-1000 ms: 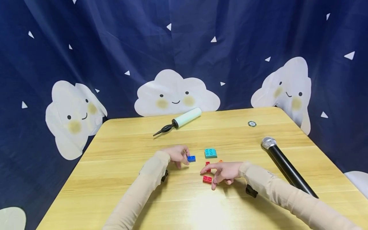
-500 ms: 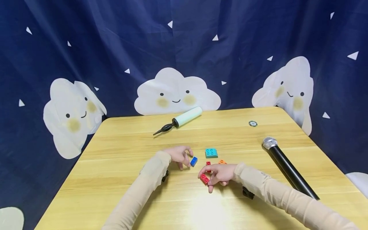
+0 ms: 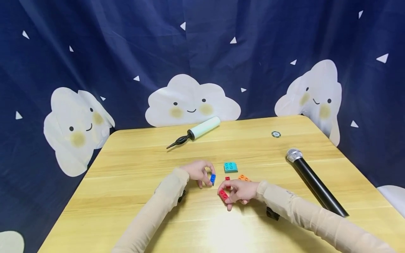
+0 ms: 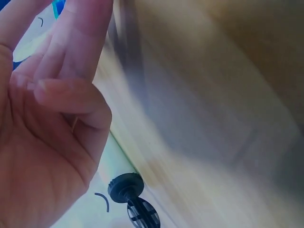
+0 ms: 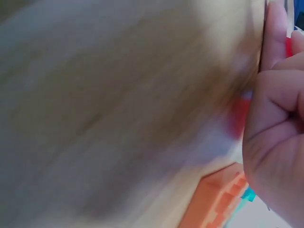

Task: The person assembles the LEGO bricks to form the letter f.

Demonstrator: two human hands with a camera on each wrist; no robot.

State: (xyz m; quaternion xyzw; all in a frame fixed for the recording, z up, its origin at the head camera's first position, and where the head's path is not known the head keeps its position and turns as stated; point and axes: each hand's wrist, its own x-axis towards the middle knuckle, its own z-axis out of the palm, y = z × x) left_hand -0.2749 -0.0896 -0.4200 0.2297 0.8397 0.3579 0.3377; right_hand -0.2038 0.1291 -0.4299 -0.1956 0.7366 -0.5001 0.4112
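In the head view my left hand (image 3: 198,172) pinches a small blue toy brick (image 3: 213,179) between thumb and index finger. My right hand (image 3: 241,190) holds a red two-stud brick (image 3: 223,195) by its ends, thumb nearest me. Just behind that hand lies a second red brick (image 3: 227,180), partly covered by the fingers. An orange brick (image 3: 243,177) sits behind the right hand, its front edge hidden. Farther back is a teal four-stud brick (image 3: 230,167). The left wrist view shows the palm and curled fingers, with the blue brick hardly visible.
A pale green hand pump (image 3: 202,128) with a black nozzle lies at the back of the wooden table (image 3: 133,158). A round chip (image 3: 276,134) is at the back right. A black microphone (image 3: 316,182) lies beside the right forearm. Behind hangs a dark blue cloud-print curtain (image 3: 205,42).
The blue brick has turned from lying crosswise to pointing away, between the left fingers. The right hand has taken the red brick between thumb and index finger and turned it diagonal.
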